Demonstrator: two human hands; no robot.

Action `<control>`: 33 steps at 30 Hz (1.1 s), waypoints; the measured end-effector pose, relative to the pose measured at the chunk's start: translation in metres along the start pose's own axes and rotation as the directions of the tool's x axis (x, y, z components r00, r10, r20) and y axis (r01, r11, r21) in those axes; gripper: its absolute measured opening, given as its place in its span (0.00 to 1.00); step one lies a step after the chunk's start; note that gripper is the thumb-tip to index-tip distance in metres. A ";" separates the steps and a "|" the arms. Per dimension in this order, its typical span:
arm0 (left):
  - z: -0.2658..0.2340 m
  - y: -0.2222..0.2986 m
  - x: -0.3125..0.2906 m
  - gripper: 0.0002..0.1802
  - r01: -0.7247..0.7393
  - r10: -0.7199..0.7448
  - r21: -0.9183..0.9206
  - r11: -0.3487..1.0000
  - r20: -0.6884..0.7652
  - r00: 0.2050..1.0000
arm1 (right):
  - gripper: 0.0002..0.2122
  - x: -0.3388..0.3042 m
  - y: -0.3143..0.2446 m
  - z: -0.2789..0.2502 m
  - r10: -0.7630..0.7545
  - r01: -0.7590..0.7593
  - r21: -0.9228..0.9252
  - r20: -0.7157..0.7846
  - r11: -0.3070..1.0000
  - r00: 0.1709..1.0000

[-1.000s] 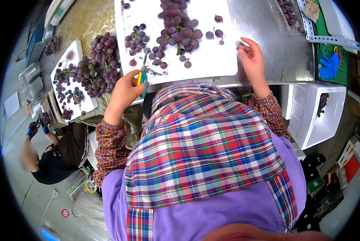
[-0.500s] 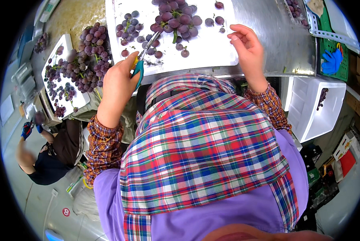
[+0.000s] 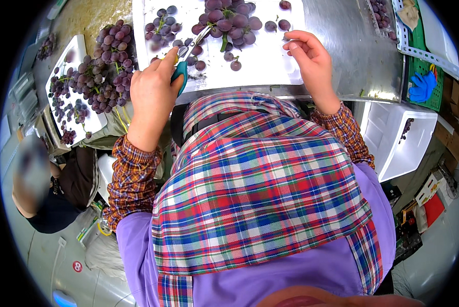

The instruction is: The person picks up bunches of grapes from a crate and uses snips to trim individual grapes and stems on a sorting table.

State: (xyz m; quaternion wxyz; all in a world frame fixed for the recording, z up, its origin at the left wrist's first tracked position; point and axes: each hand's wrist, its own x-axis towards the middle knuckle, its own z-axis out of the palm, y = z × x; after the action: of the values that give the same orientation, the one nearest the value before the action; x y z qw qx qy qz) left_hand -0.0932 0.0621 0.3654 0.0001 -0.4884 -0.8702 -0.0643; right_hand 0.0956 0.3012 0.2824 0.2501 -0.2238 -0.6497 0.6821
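My left hand point(image 3: 155, 94) is closed round scissors point(image 3: 182, 64) with teal and yellow handles. Their blades point up and right, with the tips at the lower left edge of a purple grape bunch point(image 3: 234, 23). A green stem point(image 3: 223, 43) sticks out below that bunch, which lies on a white board point(image 3: 260, 71). To the bunch's right, my right hand point(image 3: 314, 61) has loosely curved fingers, their tips beside loose grapes point(image 3: 284, 24). A small dark grape seems partly hidden at those fingertips. Left of the bunch lies a smaller grape cluster point(image 3: 163, 30).
Large grape bunches point(image 3: 106, 84) lie on a white tray point(image 3: 68, 53) at the left. A white foam box point(image 3: 406, 140) stands at the right, below a green crate point(image 3: 419, 66) with a blue glove point(image 3: 422, 86). Another person point(image 3: 60, 197) is at the lower left.
The scissors have moved slightly up and right, their tips still at the bunch's edge. My right hand has shifted a little left toward the loose grapes. The whole view has shifted slightly.
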 end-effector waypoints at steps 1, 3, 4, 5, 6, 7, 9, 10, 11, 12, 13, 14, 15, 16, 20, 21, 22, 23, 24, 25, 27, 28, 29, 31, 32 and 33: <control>0.000 -0.001 0.001 0.29 -0.005 0.005 -0.003 1.000 -0.001 1.000 | 0.09 0.000 0.000 0.000 -0.002 0.002 0.001 0.006 1.000 1.000; 0.001 -0.001 0.001 0.29 -0.013 0.013 -0.019 1.000 -0.007 1.000 | 0.09 -0.001 0.002 0.001 0.011 -0.011 -0.019 0.004 1.000 1.000; 0.003 -0.001 0.002 0.29 -0.016 0.015 -0.031 0.999 -0.014 1.000 | 0.08 -0.002 0.003 0.001 0.016 -0.016 -0.028 0.003 0.999 1.000; 0.004 -0.002 0.002 0.29 -0.018 0.017 -0.042 0.999 -0.021 1.000 | 0.09 -0.002 0.003 0.001 0.013 -0.013 -0.019 0.001 1.000 1.000; 0.007 -0.002 0.002 0.28 -0.015 0.015 -0.037 0.999 -0.020 1.000 | 0.09 -0.003 0.004 0.001 0.010 -0.010 -0.010 -0.001 1.000 1.000; 0.010 -0.002 0.002 0.28 -0.011 0.010 -0.033 0.999 -0.021 1.000 | 0.09 -0.003 0.005 0.001 0.007 -0.007 -0.002 -0.002 1.000 1.000; 0.012 -0.001 0.002 0.27 -0.003 0.002 -0.038 0.999 -0.014 1.000 | 0.09 -0.004 0.005 0.001 0.006 -0.006 -0.002 -0.005 1.000 1.000; 0.012 0.000 0.001 0.27 0.003 -0.003 -0.050 0.999 -0.007 1.000 | 0.09 -0.004 0.004 0.001 0.006 -0.006 -0.002 -0.005 1.000 1.000; 0.013 0.000 0.001 0.26 0.009 -0.009 -0.061 0.998 0.000 1.000 | 0.08 -0.004 0.004 0.000 0.011 -0.011 -0.004 -0.003 1.000 1.000; 0.013 0.001 0.000 0.25 0.018 -0.017 -0.065 0.998 0.014 1.000 | 0.08 -0.004 0.004 0.000 0.016 -0.016 -0.005 0.000 1.000 1.000; 0.013 0.000 0.001 0.24 0.025 -0.023 -0.071 0.997 0.029 0.999 | 0.08 -0.003 0.003 0.001 0.021 -0.021 -0.009 0.001 1.000 1.000; 0.012 0.000 0.001 0.23 0.034 -0.030 -0.078 0.996 0.043 0.999 | 0.08 -0.003 0.002 0.002 0.022 -0.022 -0.014 -0.001 1.000 1.000; 0.014 -0.002 0.001 0.23 0.031 -0.026 -0.121 0.992 0.043 0.999 | 0.08 -0.002 0.002 0.002 0.023 -0.023 -0.019 -0.002 1.000 1.000; 0.017 -0.002 0.000 0.22 0.030 -0.023 -0.159 0.987 0.044 0.999 | 0.08 -0.002 0.003 0.002 0.023 -0.023 -0.020 -0.001 1.000 1.000; 0.018 0.001 -0.002 0.20 0.058 -0.040 -0.251 0.966 0.076 0.996 | 0.08 -0.002 0.005 0.002 0.016 -0.016 -0.025 0.002 1.000 1.000; 0.017 0.002 -0.002 0.20 0.097 -0.072 -0.294 0.951 0.095 0.993 | 0.08 -0.002 0.005 0.002 0.015 -0.015 -0.024 0.003 1.000 1.000; 0.015 0.004 -0.003 0.20 0.137 -0.102 -0.336 0.932 0.118 0.988 | 0.08 -0.003 0.005 0.001 0.015 -0.015 -0.022 0.005 1.000 1.000; 0.013 0.005 -0.004 0.20 0.176 -0.131 -0.376 0.910 0.142 0.981 | 0.08 -0.003 0.006 0.001 0.012 -0.012 -0.023 0.007 1.000 1.000; 0.010 0.007 -0.005 0.20 0.215 -0.154 -0.390 0.895 0.183 0.971 | 0.08 -0.003 0.008 0.000 0.009 -0.009 -0.024 0.009 1.000 1.000; 0.007 0.007 -0.005 0.20 0.255 -0.176 -0.401 0.880 0.224 0.959 | 0.08 -0.002 0.009 0.000 0.006 -0.006 -0.024 0.011 1.000 1.000; 0.004 0.009 -0.005 0.20 0.285 -0.186 -0.407 0.868 0.266 0.946 | 0.08 -0.003 0.010 0.000 -0.004 0.004 -0.031 0.005 1.000 1.000; 0.003 0.009 -0.005 0.20 0.276 -0.177 -0.403 0.873 0.266 0.948 | 0.08 -0.003 0.010 0.001 -0.010 0.010 -0.034 0.002 0.999 1.000; 0.002 0.009 -0.005 0.20 0.265 -0.167 -0.398 0.878 0.266 0.950 | 0.08 -0.003 0.011 0.001 -0.026 0.026 -0.050 0.005 0.998 1.000; 0.003 0.009 -0.002 0.20 0.240 -0.144 -0.375 0.896 0.266 0.953 | 0.07 -0.002 0.011 0.001 -0.058 0.059 -0.082 0.014 0.995 0.998; 0.003 0.009 -0.002 0.20 0.228 -0.134 -0.363 0.903 0.266 0.955 | 0.07 -0.002 0.012 0.001 -0.066 0.068 -0.101 0.020 0.993 0.998; 0.001 0.010 -0.001 0.20 0.227 -0.135 -0.375 0.899 0.255 0.957 | 0.07 -0.002 0.012 0.002 -0.075 0.078 -0.120 0.027 0.990 0.997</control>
State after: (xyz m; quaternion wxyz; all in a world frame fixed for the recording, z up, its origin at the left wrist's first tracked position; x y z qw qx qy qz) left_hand -0.0837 0.0664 0.3650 -0.2033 -0.3985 -0.8748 -0.1858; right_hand 0.0955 0.2983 0.2704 0.2547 -0.2059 -0.7007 0.6338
